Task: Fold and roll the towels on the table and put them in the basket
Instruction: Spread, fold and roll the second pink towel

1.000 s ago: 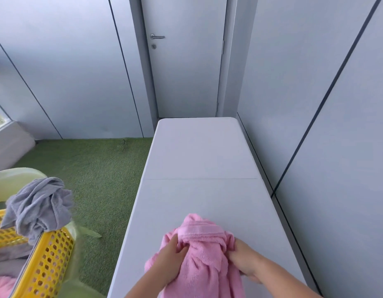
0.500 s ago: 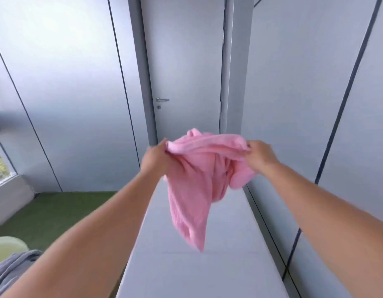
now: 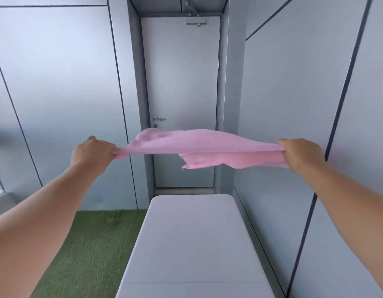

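Towel point(image 3: 199, 145), pink, is up in the air, pulled out wide between your two hands, well above the table point(image 3: 192, 237) and not touching it. Your left hand point(image 3: 92, 153) pinches the towel's left end, fingers curled tight round the bunched corner. Your right hand point(image 3: 301, 154) grips the right end the same way, fingers curled over the edge. You see the backs of both hands. Your arms reach forward, spread apart, at about the same height. The towel's top edge runs taut from hand to hand. A flap billows up on the left side, and a loose part hangs down nearer your right hand, its lower edge blurred. The table is pale and long and runs away from you toward the door point(image 3: 182, 82), with its right side along the wall point(image 3: 283, 104). A handle point(image 3: 159, 118) sits on the door's left side, just above the towel. Green turf point(image 3: 94, 244) covers the floor left of the table.
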Available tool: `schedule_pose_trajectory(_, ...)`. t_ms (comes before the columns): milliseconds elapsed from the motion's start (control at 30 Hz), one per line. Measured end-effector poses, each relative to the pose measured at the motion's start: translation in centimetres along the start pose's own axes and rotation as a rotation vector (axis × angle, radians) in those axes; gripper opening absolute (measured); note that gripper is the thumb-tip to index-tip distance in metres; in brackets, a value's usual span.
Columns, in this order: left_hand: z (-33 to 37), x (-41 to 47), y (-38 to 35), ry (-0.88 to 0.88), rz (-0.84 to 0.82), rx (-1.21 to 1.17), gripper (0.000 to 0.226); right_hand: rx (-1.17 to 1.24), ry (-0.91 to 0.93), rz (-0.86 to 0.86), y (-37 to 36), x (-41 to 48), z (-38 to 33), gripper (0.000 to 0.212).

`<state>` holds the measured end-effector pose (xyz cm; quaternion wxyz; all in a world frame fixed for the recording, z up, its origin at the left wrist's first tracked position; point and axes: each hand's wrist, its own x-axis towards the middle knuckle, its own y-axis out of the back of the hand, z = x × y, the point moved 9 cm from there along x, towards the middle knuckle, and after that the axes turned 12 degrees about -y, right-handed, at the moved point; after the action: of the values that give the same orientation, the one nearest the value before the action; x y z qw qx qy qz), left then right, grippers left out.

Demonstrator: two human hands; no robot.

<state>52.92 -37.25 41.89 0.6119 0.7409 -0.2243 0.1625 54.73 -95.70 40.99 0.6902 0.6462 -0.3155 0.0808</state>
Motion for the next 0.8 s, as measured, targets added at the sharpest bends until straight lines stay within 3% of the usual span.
schedule_pose_trajectory(100, 0.1, -4.2, -3.8, -0.035, -0.052, -0.023, 0.018, 0.007, 0.029, -0.03, -3.8, -2.9, 0.7, 0.041)
schedule_pose_trajectory(267, 1.2, -13.2, -9.6, 0.016, -0.157, -0.07, 0.018, -0.04, 0.044, -0.205, -11.0, -11.9, 2.5, 0.036)
schedule_pose_trajectory(400, 2.7, -21.5, -13.5, 0.049, -0.262, -0.12, 0.017, -0.073, 0.059, -0.371, -16.1, -20.8, 5.2, 0.056)
schedule_pose_trajectory(600, 3.3, -28.9, -14.8, 0.077, -0.301, -0.176, 0.023, -0.095, 0.041, -0.506, -16.8, -28.5, 7.9, 0.028)
schedule_pose_trajectory(800, 1.7, -34.2, -14.8, -0.023, -0.195, -0.256, 0.036, 0.003, 0.057, -0.538, -14.8, -34.9, 9.1, 0.023)
